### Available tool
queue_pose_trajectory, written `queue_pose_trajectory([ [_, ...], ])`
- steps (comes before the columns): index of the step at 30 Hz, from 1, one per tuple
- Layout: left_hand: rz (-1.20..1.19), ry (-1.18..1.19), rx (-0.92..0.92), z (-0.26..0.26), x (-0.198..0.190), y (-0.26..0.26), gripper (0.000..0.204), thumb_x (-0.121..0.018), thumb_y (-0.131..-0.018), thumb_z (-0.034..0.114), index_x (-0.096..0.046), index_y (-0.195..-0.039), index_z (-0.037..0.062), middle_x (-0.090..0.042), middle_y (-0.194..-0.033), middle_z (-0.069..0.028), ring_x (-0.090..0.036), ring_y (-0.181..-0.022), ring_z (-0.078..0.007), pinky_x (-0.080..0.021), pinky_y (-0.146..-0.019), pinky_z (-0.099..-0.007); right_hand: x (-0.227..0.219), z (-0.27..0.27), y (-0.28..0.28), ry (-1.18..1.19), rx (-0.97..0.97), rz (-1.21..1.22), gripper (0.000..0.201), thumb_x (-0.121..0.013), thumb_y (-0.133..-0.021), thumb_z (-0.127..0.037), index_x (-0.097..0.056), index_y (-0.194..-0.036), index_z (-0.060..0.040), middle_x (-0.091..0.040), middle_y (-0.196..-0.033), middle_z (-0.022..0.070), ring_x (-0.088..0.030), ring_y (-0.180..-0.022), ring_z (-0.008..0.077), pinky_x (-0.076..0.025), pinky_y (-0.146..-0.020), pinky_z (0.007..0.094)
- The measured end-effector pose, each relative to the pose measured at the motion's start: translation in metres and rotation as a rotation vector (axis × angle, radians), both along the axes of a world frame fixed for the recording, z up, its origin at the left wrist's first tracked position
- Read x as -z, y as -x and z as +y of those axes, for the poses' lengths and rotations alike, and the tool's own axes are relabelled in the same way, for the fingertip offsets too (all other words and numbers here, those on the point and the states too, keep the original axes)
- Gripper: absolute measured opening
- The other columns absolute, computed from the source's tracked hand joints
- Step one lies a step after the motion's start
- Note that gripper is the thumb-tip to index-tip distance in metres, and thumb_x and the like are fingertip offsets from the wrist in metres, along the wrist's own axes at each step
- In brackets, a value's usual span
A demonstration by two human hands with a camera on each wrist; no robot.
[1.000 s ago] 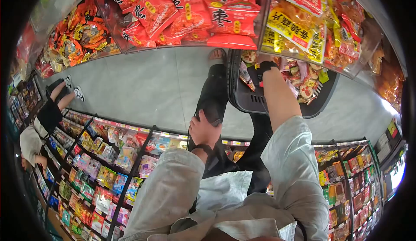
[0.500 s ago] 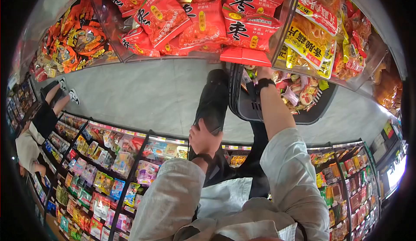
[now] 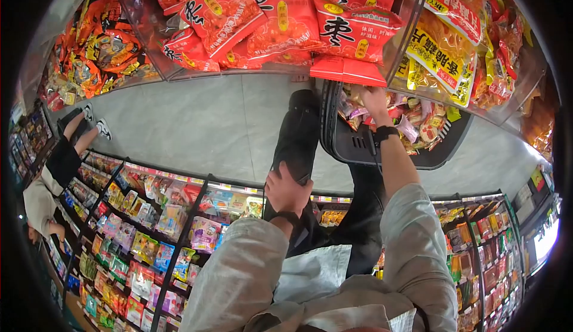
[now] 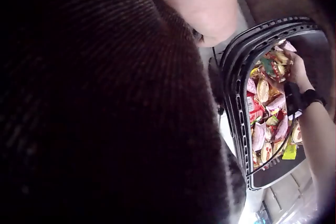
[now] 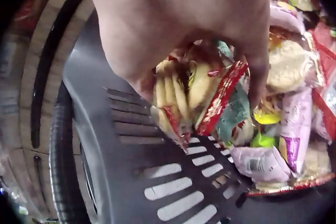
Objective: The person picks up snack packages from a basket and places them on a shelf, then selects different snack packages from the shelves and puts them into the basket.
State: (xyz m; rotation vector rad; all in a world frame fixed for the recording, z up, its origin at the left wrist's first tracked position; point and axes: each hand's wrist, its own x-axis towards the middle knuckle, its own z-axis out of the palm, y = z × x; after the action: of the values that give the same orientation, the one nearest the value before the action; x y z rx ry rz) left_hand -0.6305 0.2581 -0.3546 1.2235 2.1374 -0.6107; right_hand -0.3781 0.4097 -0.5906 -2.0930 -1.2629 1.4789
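Observation:
In the right wrist view my right hand (image 5: 184, 19) grips several small wrapped snacks (image 5: 210, 92), some with red and green wrappers, inside a black basket (image 5: 100, 124). Loose wrapped snacks (image 5: 294, 124) in pink, red and yellow lie beside it. From the head view, my right hand (image 3: 376, 102) is over the left part of the basket (image 3: 382, 159), near its top edge. My left hand (image 3: 286, 190) rests on the dark-trousered knee, fingers relaxed. The left wrist view shows the basket (image 4: 244, 129) with the right hand (image 4: 298, 71) in it.
Clear bins with red packets (image 3: 286, 28), orange-wrapped sweets (image 3: 113, 45) and yellow packets (image 3: 439, 51) overhang the basket's far side. Grey floor (image 3: 197, 123) lies left of the legs. Shelves of packaged goods (image 3: 143, 248) stand nearby. Another person (image 3: 45, 195) is at the far left.
My right hand has come back from beneath the bin's edge and is now more visible, with snacks in its grip. The left hand stays on the knee.

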Motion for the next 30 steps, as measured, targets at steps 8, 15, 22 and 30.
queue_pose_trajectory([
  [8, 0.002, 0.027, 0.015, -0.006, 0.003, 0.003, 0.089, -0.082, -0.069, 0.045, -0.047, -0.143, 0.0091, -0.056, -0.119, -0.0211, -0.057, -0.113, -0.0419, -0.049, -0.096, -0.0526, 0.038, 0.029, -0.017, -0.208, -0.216, 0.012, 0.046, -0.072, -0.089, -0.026, -0.067, -0.129, -0.0048, -0.070, -0.128, 0.0181, -0.065, -0.120, 0.0302, -0.051, -0.102, 0.0406],
  [15, 0.032, 0.043, 0.034, -0.007, 0.003, 0.000, 0.088, -0.082, -0.069, 0.044, -0.049, -0.143, 0.0096, -0.057, -0.117, -0.0194, -0.058, -0.111, -0.0403, -0.048, -0.095, -0.0514, 0.019, 0.038, -0.021, -0.070, -0.241, 0.084, 0.050, -0.072, -0.088, -0.034, -0.068, -0.129, -0.0062, -0.069, -0.131, 0.0187, -0.064, -0.124, 0.0320, -0.051, -0.103, 0.0420],
  [22, 0.038, 0.040, 0.065, -0.008, 0.001, -0.006, 0.087, -0.081, -0.069, 0.043, -0.050, -0.143, 0.0097, -0.057, -0.118, -0.0191, -0.057, -0.113, -0.0396, -0.047, -0.096, -0.0507, -0.024, 0.059, 0.018, 0.232, -0.370, 0.036, 0.054, -0.073, -0.086, -0.041, -0.069, -0.129, -0.0077, -0.068, -0.133, 0.0193, -0.063, -0.127, 0.0339, -0.050, -0.105, 0.0434],
  [30, 0.044, 0.033, 0.133, -0.009, 0.001, -0.005, 0.088, -0.081, -0.069, 0.045, -0.050, -0.143, 0.0103, -0.057, -0.118, -0.0193, -0.057, -0.113, -0.0398, -0.047, -0.097, -0.0512, -0.019, 0.042, 0.044, 0.343, -0.425, -0.355, 0.054, -0.072, -0.085, -0.033, -0.067, -0.132, -0.0065, -0.063, -0.139, 0.0228, -0.058, -0.130, 0.0404, -0.046, -0.111, 0.0467],
])
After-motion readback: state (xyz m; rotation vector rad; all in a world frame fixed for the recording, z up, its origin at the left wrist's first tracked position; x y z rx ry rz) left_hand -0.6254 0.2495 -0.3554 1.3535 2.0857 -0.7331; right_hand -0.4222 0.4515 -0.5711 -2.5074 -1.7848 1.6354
